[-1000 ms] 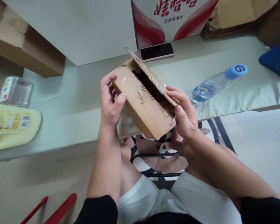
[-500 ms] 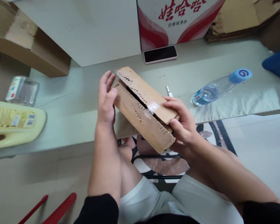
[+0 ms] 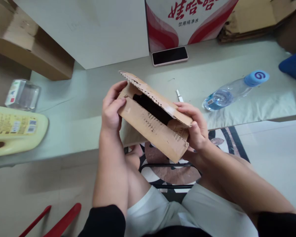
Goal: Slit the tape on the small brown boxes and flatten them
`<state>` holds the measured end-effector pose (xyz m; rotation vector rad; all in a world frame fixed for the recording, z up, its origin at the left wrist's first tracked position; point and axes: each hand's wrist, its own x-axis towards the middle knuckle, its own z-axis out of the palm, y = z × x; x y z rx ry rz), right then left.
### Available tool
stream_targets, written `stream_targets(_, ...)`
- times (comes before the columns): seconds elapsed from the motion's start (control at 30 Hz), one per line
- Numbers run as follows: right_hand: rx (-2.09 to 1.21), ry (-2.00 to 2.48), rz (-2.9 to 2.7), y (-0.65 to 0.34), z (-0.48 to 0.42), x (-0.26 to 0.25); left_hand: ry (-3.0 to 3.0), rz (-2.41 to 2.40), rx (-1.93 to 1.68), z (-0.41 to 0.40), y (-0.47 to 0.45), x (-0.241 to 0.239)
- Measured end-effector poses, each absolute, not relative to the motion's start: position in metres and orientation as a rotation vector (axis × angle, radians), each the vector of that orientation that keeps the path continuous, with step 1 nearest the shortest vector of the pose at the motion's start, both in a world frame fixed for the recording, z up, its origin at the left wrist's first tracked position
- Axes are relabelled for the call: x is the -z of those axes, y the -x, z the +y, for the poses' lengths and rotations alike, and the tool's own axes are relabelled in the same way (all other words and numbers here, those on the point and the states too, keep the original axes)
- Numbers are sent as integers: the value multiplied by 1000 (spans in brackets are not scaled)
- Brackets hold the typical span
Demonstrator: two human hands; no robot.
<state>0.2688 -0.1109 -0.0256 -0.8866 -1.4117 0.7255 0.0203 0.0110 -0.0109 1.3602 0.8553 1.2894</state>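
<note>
Between left grip [image 3: 111,110] and right grip [image 3: 196,125], a tilted cardboard box [image 3: 150,126]

We see mostly darkness through the gap in the cardboard box [image 3: 153,130], any contents lost to us, while some fingers of the right grip [image 3: 198,127] vanish behind its end. The left edge crops the yellow jug [image 3: 17,133], whose fine label print we cannot read; the right edge cuts a blue object [image 3: 294,67] we cannot identify. The top edge trims the red-and-white carton [image 3: 188,31]; at bottom, two red bars [image 3: 64,220] run out of our view. A dark speck [image 3: 171,79] on the desk [image 3: 212,65] is too small to name.
</note>
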Motion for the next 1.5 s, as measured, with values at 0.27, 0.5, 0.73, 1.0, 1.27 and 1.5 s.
stream_targets(0.27,-699,906,-1270,-267,-109,30,-1339,614,-1048,11,-15,8)
stream_targets(0.5,-576,1033,-1242,-276,-104,23,-1426,667,-1147,10,-20,10)
stream_targets(0.73,-594,1159,-1445,-288,-111,10,-1463,779,-1262,9,-29,9)
stream_targets(1.0,-620,1149,-1496,-288,-109,0,-1605,807,-1460,3,-39,10)
stream_targets(1.27,-586,1227,-1529,-289,-111,-20,-1512,909,-1417,2,-41,6)
stream_targets(1.5,-402,1212,-1887,-283,-123,-43,-1508,885,-1440,2,-42,8)
